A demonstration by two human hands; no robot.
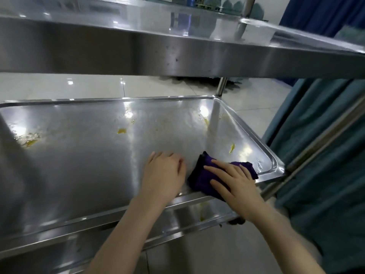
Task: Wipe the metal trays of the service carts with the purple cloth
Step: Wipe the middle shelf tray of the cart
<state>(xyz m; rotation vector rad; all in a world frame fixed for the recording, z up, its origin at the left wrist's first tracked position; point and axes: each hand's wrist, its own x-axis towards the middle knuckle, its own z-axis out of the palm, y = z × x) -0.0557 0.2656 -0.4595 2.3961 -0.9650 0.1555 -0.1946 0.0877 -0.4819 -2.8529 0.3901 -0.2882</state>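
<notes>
Left end: we start at the left of the middle tray (79,165), where a yellow puddle (31,142) sits among small droplets close to the left wall.
Tray floor: we see a shallow stainless pan with a raised rim, dull and streaky, with ceiling lights glaring off it.
Centre spot: a small yellow blob (121,131) lies toward the far side, well apart from both hands.
Overhead: the steel edge of the upper tray (177,54) spans the whole view above us.
Left side: our left hand (164,173) lies palm down on the tray floor by the front rim, fingers straight and held together, gripping nothing. It is just beside the cloth, and we cannot tell whether they touch.
Cloth: the purple cloth (199,175) is bunched in the near right part of the middle tray, its near edge lapping over the front rim.
Below: under that rim we glimpse the lower tray (183,214), with a yellow stain on it.
Upright: a round cart post (222,86) rises at the tray's far right corner.
Right smear: a yellow streak (232,148) lies just beyond the cloth.
Right side: our right hand (237,184) is flat on top of the cloth, fingers spread and extended, pressing down rather than clutching.
Far right: teal fabric (325,155) hangs beside the cart.
</notes>
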